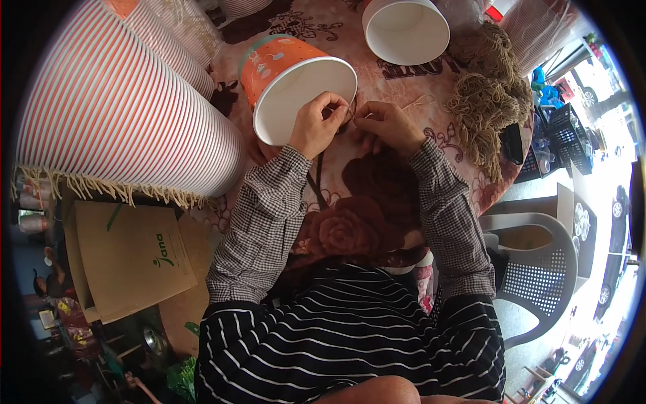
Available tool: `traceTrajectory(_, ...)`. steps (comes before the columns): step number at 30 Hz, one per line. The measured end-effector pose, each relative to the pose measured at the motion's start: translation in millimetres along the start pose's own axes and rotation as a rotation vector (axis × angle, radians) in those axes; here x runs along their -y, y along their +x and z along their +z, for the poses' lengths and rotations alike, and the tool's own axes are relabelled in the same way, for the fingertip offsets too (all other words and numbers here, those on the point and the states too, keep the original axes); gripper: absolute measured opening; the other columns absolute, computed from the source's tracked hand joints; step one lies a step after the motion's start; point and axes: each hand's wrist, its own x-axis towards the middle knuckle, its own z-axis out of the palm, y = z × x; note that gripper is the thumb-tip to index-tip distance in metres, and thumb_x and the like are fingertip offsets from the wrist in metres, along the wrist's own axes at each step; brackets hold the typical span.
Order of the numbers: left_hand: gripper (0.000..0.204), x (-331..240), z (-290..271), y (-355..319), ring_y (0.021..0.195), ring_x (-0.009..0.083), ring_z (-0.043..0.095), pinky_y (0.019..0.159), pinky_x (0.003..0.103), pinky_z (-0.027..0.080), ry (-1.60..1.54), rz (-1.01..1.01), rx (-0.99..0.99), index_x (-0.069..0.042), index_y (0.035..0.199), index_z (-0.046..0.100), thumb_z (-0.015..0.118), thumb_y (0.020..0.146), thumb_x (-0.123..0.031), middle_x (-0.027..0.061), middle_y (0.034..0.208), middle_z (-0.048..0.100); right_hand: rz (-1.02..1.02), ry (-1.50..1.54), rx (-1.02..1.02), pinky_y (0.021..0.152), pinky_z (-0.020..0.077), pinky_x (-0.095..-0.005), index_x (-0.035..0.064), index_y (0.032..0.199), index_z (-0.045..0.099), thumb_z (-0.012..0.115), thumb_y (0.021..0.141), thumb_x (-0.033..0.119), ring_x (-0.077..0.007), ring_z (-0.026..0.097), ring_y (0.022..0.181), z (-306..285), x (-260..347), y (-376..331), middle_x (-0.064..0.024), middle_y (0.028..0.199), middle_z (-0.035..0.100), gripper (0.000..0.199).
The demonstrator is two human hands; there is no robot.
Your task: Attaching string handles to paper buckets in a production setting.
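Note:
A paper bucket [282,60], orange outside and white inside, lies on its side on the table with its mouth turned toward me. My left hand [315,126] is in front of its mouth, thumb and forefinger pinched on a thin cord by the rim's right side. Just right of it, my right hand [391,126] pinches at the same cord, fingers curled. The cord is small and mostly covered by my fingertips. A heap of tan cords [488,91] lies to the right on the table.
Long nested stacks of paper buckets [128,114] fill the left side, with cord ends [114,185] hanging below. Another white-mouthed bucket [407,34] lies at the back. A flowered cloth [343,225] covers the table. Beside me are a cardboard box [134,259] and a grey plastic chair [538,283].

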Motion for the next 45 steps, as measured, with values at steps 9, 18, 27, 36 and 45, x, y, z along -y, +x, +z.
traceTrajectory(9,0.011,-3.5,-2.6,-0.6,0.077,0.0183,0.064,0.069,0.029,0.05,0.063,0.011,0.013,-0.001,0.089,0.064,0.062,0.082,-0.009,0.0087,0.084,0.067,-0.009,0.013,-0.012,0.046,0.0494,-0.0235,0.0013,0.097,0.056,0.058,0.092,0.015,-0.0128,0.063,0.059,0.8,2.8,-2.2,-0.0091,0.081,0.066,0.015)
traceTrajectory(18,0.01,-3.4,-3.4,-1.6,0.079,0.0207,0.066,0.07,0.032,0.053,0.11,0.04,-0.006,-0.002,0.088,0.063,0.065,0.079,-0.006,0.0103,0.086,0.066,-0.01,0.016,-0.021,0.047,0.0494,-0.0236,0.001,0.097,0.057,0.058,0.092,0.014,-0.0128,0.063,0.059,1.5,3.5,-3.2,-0.0091,0.081,0.066,0.014)
traceTrajectory(27,0.009,-2.7,-4.6,-0.3,0.073,0.0207,0.064,0.065,0.032,0.052,0.192,0.135,-0.002,-0.003,0.086,0.064,0.066,0.078,-0.006,0.0103,0.083,0.064,-0.021,0.012,-0.004,0.047,0.0499,-0.0236,0.0001,0.098,0.057,0.058,0.092,0.013,-0.0135,0.064,0.06,0.0,2.3,-1.8,-0.0094,0.082,0.066,0.015)
traceTrajectory(36,0.011,-0.4,-9.4,3.0,0.072,0.0142,0.062,0.066,0.027,0.05,0.026,-0.001,0.011,-0.002,0.09,0.067,0.066,0.082,-0.01,0.0073,0.082,0.067,0.019,0.117,-0.148,0.047,0.0499,-0.0216,0.0002,0.106,0.058,0.053,0.094,0.014,-0.0101,0.062,0.059,-6.7,0.5,-1.9,-0.0073,0.09,0.066,0.019)
traceTrajectory(45,0.014,0.5,-9.5,1.4,0.074,0.0127,0.063,0.067,0.026,0.05,-0.034,-0.013,0.01,0.0,0.091,0.067,0.065,0.085,-0.012,0.0065,0.083,0.068,-0.032,0.038,-0.139,0.049,0.0455,-0.0188,0.0042,0.106,0.06,0.063,0.091,0.024,-0.0051,0.056,0.059,1.0,16.4,-9.5,0.0003,0.081,0.063,0.025)
